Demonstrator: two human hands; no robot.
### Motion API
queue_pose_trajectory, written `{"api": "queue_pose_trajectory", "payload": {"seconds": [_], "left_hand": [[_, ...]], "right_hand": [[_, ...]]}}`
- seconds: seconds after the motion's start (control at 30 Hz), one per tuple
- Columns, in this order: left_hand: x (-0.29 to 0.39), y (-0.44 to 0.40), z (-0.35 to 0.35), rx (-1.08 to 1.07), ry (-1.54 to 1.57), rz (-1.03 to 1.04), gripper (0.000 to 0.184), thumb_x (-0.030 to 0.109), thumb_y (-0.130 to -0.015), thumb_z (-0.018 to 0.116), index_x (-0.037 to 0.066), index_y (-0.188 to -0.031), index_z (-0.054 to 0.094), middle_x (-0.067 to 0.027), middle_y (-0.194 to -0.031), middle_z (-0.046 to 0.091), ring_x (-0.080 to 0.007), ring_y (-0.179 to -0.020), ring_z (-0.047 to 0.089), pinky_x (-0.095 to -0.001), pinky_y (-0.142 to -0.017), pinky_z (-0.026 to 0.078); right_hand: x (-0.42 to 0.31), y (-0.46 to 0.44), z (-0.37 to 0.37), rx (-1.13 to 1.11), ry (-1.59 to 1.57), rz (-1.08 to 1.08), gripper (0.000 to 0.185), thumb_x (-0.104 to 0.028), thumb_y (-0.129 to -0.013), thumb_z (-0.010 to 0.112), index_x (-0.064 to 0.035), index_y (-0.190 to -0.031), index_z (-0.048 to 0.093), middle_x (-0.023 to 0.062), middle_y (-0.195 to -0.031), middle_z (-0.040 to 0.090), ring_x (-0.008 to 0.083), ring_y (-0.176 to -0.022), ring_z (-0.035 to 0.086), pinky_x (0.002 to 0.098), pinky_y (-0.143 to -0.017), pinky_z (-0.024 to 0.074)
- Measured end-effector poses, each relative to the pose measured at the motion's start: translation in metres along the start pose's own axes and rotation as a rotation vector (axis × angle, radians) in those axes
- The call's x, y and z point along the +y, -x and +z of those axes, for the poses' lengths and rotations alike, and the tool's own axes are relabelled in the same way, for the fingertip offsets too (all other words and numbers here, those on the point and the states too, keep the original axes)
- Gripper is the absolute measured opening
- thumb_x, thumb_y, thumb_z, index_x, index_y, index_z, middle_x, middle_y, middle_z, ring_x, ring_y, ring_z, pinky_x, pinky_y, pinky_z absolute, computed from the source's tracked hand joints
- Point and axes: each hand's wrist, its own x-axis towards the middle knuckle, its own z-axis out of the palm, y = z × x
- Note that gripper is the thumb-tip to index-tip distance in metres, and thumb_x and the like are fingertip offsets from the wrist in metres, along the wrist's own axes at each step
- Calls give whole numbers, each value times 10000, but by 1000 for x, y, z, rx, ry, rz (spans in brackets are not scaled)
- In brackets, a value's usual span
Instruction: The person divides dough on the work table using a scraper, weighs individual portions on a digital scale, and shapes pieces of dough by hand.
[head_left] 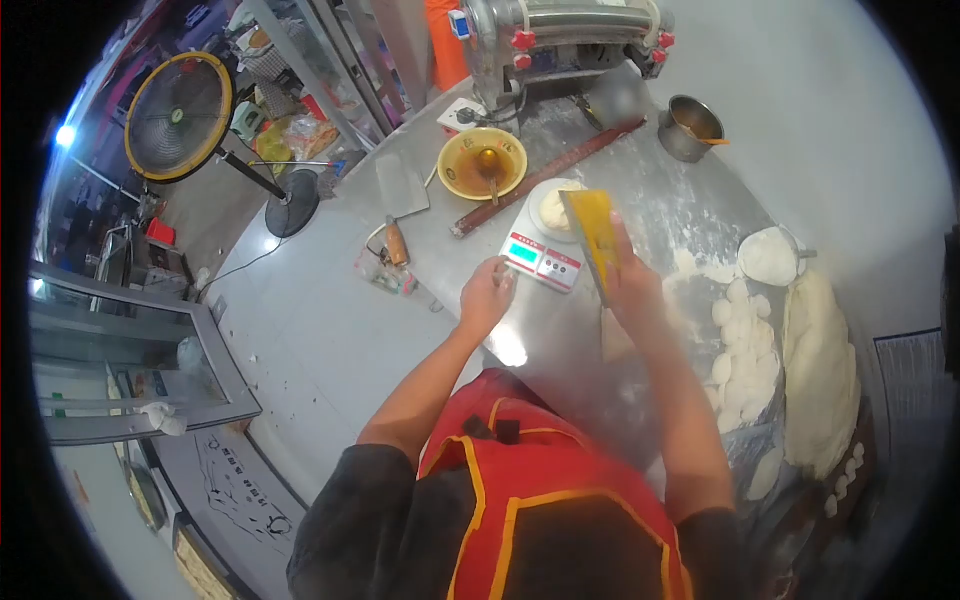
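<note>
My right hand [634,285] is closed around a yellow dough scraper [592,228], held upright beside the scale. A white digital kitchen scale [542,264] with a red-edged panel and lit display stands on the metal table. On its round pan sits a pale lump of dough [556,208], partly covered by the scraper's edge. My left hand [487,296] is at the scale's left front corner, its fingers curled in. Whether it grips the scale or a small piece of something is hidden.
Behind the scale are a yellow bowl [462,190] of brown liquid with a spoon, a long rolling pin [550,178], a metal pot [690,130] and a roller machine [570,45]. To the right lie dough pieces [745,350] and a large dough mass [818,380]. A cleaver [402,185] lies left.
</note>
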Motion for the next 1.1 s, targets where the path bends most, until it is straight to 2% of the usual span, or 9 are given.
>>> {"api": "queue_pose_trajectory", "payload": {"seconds": [0.03,0.13,0.23,0.37,0.6,0.73,0.9,1.03,1.1], "left_hand": [[4,-10,3,8,-27,10,397,187,-810,643,55,-1167,532,-154,-1020,616,-310,-883,614,-383,-787,479],[7,-43,21,23,-76,71,449,190,-794,661,41,-1187,504,-166,-1082,583,-317,-936,595,-389,-824,466],[13,-79,42,-35,-45,104,506,185,-766,685,26,-1200,478,-178,-1136,549,-330,-1008,557,-401,-860,450],[19,-106,53,-75,-45,196,588,174,-722,720,26,-1220,446,-174,-1152,528,-348,-1090,499,-420,-897,430],[11,-127,58,-118,-95,318,503,189,-705,731,40,-1113,477,-172,-1045,533,-361,-1004,510,-443,-851,436],[11,-129,52,-207,-167,271,410,192,-723,707,47,-1056,518,-159,-1008,540,-345,-980,534,-431,-821,450],[1,-131,59,-158,-235,313,319,164,-756,658,29,-1004,508,-169,-960,535,-356,-867,574,-441,-727,487],[6,-131,59,-160,-276,214,280,158,-767,631,33,-987,511,-181,-947,555,-370,-841,592,-456,-707,494],[1,-133,62,-119,-284,195,276,160,-770,626,38,-989,511,-189,-948,564,-377,-841,597,-459,-704,496]], "right_hand": [[2,-5,3,4,-27,-28,719,-35,-840,500,-232,-1457,187,245,-1100,591,433,-887,594,455,-738,485],[-1,-22,11,-36,29,-28,741,-26,-829,519,-233,-1458,185,223,-1002,625,413,-839,608,456,-715,489],[-5,-39,28,19,199,-69,784,-15,-783,533,-201,-1458,181,143,-700,588,340,-613,600,432,-559,490],[-15,-56,34,-114,238,86,754,-37,-804,504,-214,-1460,176,170,-745,607,362,-655,615,457,-612,498],[-24,-72,36,-272,245,220,756,-13,-803,461,-243,-1462,171,232,-893,626,410,-758,622,477,-684,500],[-30,-79,40,-351,256,259,755,-2,-797,456,-240,-1459,183,238,-962,620,422,-777,619,472,-691,504],[-26,-80,68,-185,152,142,740,-21,-809,472,-214,-1462,184,234,-842,631,382,-732,631,464,-623,490],[-38,-79,62,-330,160,232,727,-64,-837,473,-247,-1463,152,219,-1052,615,399,-835,622,469,-714,500],[-30,-66,65,-373,199,281,714,-66,-844,465,-242,-1462,153,220,-1051,614,394,-846,620,481,-717,494]]}}
